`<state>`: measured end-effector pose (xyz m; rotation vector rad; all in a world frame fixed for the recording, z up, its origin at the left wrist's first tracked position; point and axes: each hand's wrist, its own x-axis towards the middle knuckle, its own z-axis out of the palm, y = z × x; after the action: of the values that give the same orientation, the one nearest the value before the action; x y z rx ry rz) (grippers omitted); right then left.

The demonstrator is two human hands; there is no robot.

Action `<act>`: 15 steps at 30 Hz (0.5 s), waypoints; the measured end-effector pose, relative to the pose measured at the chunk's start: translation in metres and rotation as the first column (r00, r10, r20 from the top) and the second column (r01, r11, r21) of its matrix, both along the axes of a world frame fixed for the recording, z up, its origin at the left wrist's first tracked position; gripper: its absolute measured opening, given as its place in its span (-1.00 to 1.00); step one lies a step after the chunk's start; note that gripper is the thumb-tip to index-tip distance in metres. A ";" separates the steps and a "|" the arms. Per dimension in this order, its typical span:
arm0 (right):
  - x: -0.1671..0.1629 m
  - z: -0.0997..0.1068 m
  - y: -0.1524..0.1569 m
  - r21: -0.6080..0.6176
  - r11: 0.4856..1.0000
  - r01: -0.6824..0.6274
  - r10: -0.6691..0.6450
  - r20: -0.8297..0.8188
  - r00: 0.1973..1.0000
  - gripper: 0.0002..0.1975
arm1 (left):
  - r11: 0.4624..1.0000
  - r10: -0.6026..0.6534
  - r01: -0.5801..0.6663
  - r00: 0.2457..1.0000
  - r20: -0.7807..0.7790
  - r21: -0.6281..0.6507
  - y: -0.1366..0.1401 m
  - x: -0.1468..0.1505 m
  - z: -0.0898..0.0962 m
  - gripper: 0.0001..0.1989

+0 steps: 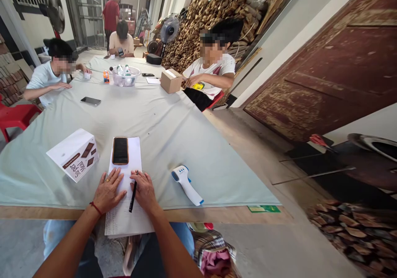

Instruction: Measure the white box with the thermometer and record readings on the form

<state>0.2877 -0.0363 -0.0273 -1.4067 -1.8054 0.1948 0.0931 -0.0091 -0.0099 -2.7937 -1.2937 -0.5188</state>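
Note:
My left hand [108,190] lies flat on a stack of white paper [128,222], its fingers stretched out and a red cord around the wrist. On the same paper, my right hand [144,189] holds a black pen [132,198] between its fingers, one end pointing toward me. Just beyond my fingertips a smartphone [120,150] with a dark screen and an orange-brown edge rests on the upper part of the sheets. The stack's lower end sticks out past the table edge.
Left of the paper stands a white box [76,154]; to the right lies a white-and-blue infrared thermometer [187,185]. Farther along the cloth-covered table [133,112] are another phone [91,101], a basin with bottles [125,77] and a cardboard box [171,81]. Several people are around the table.

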 end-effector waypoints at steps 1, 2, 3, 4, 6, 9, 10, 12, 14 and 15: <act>-0.001 0.000 0.000 -0.004 1.000 0.000 0.000 0.004 1.000 -0.77 | 1.000 0.000 0.000 1.000 0.000 -0.002 0.000 0.000 0.000 -0.39; -0.002 0.000 0.001 -0.005 1.000 -0.002 0.002 0.007 1.000 -0.77 | 1.000 0.001 -0.001 1.000 0.000 -0.004 0.000 0.000 0.000 -0.39; -0.003 0.000 0.001 0.000 1.000 -0.005 0.005 0.009 1.000 -0.77 | 1.000 0.001 -0.001 1.000 0.000 -0.005 0.000 0.000 0.001 -0.39; -0.004 0.001 0.001 0.011 1.000 -0.009 0.009 0.006 1.000 -0.78 | 1.000 0.003 -0.003 1.000 0.001 -0.004 0.000 0.000 0.001 -0.39; -0.002 0.005 -0.002 0.056 0.998 0.008 -0.007 -0.025 1.000 -0.79 | 1.000 0.007 -0.007 1.000 0.002 0.000 0.000 0.000 0.001 -0.39; 0.014 0.017 -0.013 0.153 0.976 0.157 -0.134 -0.153 0.979 -0.78 | 1.000 0.009 -0.009 1.000 0.001 0.005 -0.001 0.000 0.001 -0.40; 0.024 0.021 -0.018 0.173 0.959 0.225 -0.190 -0.200 0.961 -0.76 | 1.000 0.010 -0.010 1.000 0.002 0.004 -0.001 0.001 0.001 -0.40; 0.047 0.028 -0.025 0.186 0.931 0.313 -0.267 -0.233 0.935 -0.74 | 1.000 0.014 -0.014 1.000 0.000 -0.001 -0.002 0.001 0.001 -0.40; 0.069 0.031 -0.029 0.208 0.920 0.333 -0.306 -0.154 0.940 -0.74 | 1.000 0.026 -0.026 1.000 -0.012 -0.009 -0.002 0.002 0.001 -0.40; 0.077 0.031 -0.029 0.211 0.923 0.322 -0.313 -0.074 0.947 -0.74 | 0.999 0.031 -0.031 0.999 -0.020 -0.014 -0.002 0.003 0.002 -0.40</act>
<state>0.3652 -0.0652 0.0036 -1.4982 -1.4887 -0.1443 0.0957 -0.0115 -0.0083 -2.7779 -1.3400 -0.4806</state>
